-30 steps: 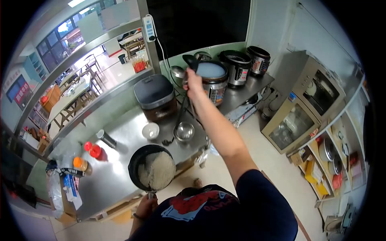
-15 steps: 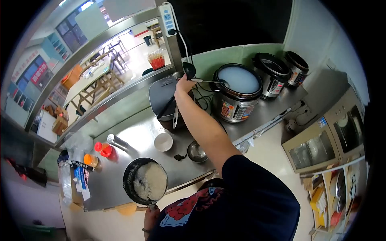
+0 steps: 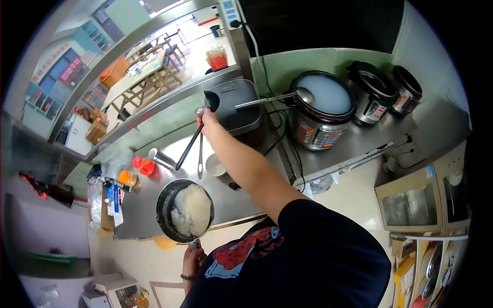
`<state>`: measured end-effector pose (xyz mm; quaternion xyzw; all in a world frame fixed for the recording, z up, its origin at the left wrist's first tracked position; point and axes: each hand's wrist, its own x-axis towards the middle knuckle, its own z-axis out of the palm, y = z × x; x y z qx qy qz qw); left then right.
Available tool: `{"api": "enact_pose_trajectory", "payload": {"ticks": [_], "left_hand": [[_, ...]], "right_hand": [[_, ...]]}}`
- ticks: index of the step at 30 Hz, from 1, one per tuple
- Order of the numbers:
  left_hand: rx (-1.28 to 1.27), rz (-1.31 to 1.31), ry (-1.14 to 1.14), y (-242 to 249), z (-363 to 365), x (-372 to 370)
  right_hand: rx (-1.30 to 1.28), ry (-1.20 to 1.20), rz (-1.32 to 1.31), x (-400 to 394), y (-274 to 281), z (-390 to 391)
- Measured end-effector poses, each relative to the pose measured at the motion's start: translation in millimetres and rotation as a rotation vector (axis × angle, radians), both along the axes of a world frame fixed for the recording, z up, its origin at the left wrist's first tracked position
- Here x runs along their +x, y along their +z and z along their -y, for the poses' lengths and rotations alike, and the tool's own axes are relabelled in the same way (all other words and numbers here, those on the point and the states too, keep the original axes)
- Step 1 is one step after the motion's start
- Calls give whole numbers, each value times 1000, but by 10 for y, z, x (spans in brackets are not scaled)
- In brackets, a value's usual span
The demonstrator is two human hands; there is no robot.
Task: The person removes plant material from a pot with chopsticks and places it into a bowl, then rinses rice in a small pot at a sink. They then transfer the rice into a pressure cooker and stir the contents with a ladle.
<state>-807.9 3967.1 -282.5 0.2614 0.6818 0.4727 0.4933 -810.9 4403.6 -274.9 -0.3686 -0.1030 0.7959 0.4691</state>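
Observation:
Near the counter's front edge, my left hand [image 3: 192, 261] is wrapped round the handle of a dark pan [image 3: 167, 215] that holds white grains [image 3: 191, 209]. My right hand [image 3: 206, 119] is closed on utensils near the grey lidded container [image 3: 237, 97]: a black ladle [image 3: 211, 100] and a metal spoon [image 3: 201, 154] hang from it. Another metal ladle [image 3: 275, 99] rests across the rim of the large cooker [image 3: 322, 128], its bowl over cloudy liquid [image 3: 326, 92]. Below my right forearm a white bowl [image 3: 215, 165] sits on the counter, partly hidden.
Two smaller cookers [image 3: 370, 100] [image 3: 405, 90] stand at the back right. Red-lidded jars [image 3: 144, 166], an orange-lidded jar [image 3: 127, 178] and a metal shaker [image 3: 162, 158] are on the left of the counter. Cables [image 3: 283, 123] run beside the large cooker.
My right hand has moved left, away from the large cooker, carrying the black ladle and metal spoon. The metal ladle is now left on the cooker's rim. The camera view has shifted.

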Motion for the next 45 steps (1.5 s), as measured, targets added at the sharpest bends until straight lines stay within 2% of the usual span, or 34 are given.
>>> {"api": "enact_pose_trajectory", "payload": {"ticks": [1,2,3,4,5,6,7,9,10,11,13,15,16,18,19,21,24,25,26,27,29,31,33,38,39,41,42,43,45], "left_hand": [[5,-5,12,17,16,21],[-12,36,20,97,9,59],[-25,79,16,134,-4,75],[-12,24,-14,120,0,70],[2,-33,-43,103,-3,63],[-12,8,-17,166,-19,82],[-35,51,-1,203,-25,96],[-22,25,-63,234,-99,112],[-41,47,-60,291,-177,157],[-116,131,17,429,-304,238],[-47,80,-88,357,-502,331],[-37,180,-91,466,-744,595],[-30,234,-115,509,-854,686],[-13,285,-175,579,-1153,966],[17,276,-237,621,-1328,1107],[104,302,-371,678,-1769,1405],[165,485,-589,815,-2581,1916],[-54,841,-434,993,-2876,2224],[22,783,-602,1023,-3193,2453],[0,815,-519,1155,-3419,2793],[55,763,-713,1215,-3990,3257],[6,794,-727,1211,-4554,3604],[45,659,-802,1169,-5002,3960],[259,-270,-752,941,-5744,4741],[247,-268,-757,911,-5829,4847],[352,-788,-812,853,-6020,5045],[260,-927,-877,818,-6176,5111],[257,-917,-876,707,-6354,5180],[492,-1288,-849,420,-6561,5254]], "right_hand": [[1,78,-74,-25,66,-36],[150,298,-188,-69,-54,-244],[155,357,-271,93,169,-258],[205,387,-349,362,483,-200],[457,423,-448,622,665,-245],[581,377,-430,1007,989,-60],[534,368,-382,1344,1228,184],[686,465,-307,1778,987,526],[684,504,-282,2042,801,658],[684,539,-259,2326,611,755],[645,347,187,3070,323,889],[550,223,549,3918,59,1064],[517,185,651,4364,32,1250],[512,36,1121,5259,-239,1575],[367,113,1105,5654,-135,1861],[211,-21,1192,6374,-500,2319],[-16,-202,1007,7152,-997,3074],[-88,-273,945,7348,-1114,3292],[-135,-336,879,7526,-1230,3489],[-186,-398,811,7673,-1341,3670],[-273,-534,737,7917,-1557,3927],[-328,-628,703,8038,-1622,4056],[-334,-673,691,8153,-1715,4130],[-385,-691,695,8356,-1846,3967],[-398,-690,695,8409,-1873,3909],[-346,-704,639,8567,-1873,3760],[-401,-714,647,8652,-1880,3633],[-376,-720,592,8734,-1856,3535],[-355,-734,640,8837,-1719,3236]]}}
